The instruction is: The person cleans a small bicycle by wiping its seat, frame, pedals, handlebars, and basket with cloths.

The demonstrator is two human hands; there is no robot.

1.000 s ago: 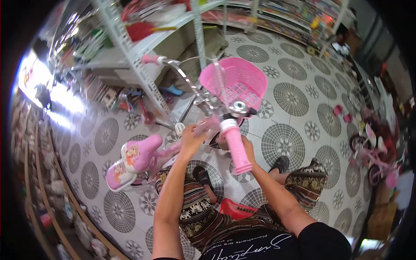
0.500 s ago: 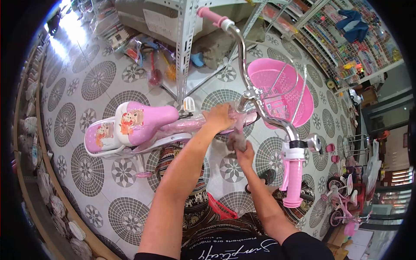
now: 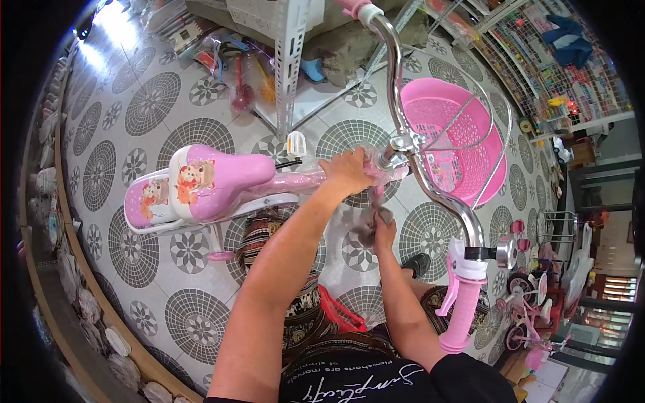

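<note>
A small pink bicycle stands across the view, its pink and white seat [image 3: 222,178] at the left and its chrome handlebar [image 3: 403,121] at the right. Clear plastic wraps the pink frame [image 3: 292,183]. My left hand [image 3: 348,173] is closed round the wrapped frame just behind the handlebar stem. Lower and to the right, my right hand [image 3: 384,230] grips a grey-brown cloth [image 3: 365,225] beside the front of the frame. A pink basket [image 3: 453,141] is mounted ahead of the handlebar, whose near pink grip [image 3: 463,312] points toward me.
A white perforated shelf post [image 3: 289,67] rises behind the bicycle. Wrapped goods line the low shelf [image 3: 101,302] at the left. Another pink bicycle [image 3: 527,309] stands at the right. A red plastic object [image 3: 341,310] is between my legs.
The view has swung, then shifted slightly, so the bicycle appears more sideways. Since half a second ago my left hand has moved a little toward the handlebar stem; the cloth remains in my right hand.
</note>
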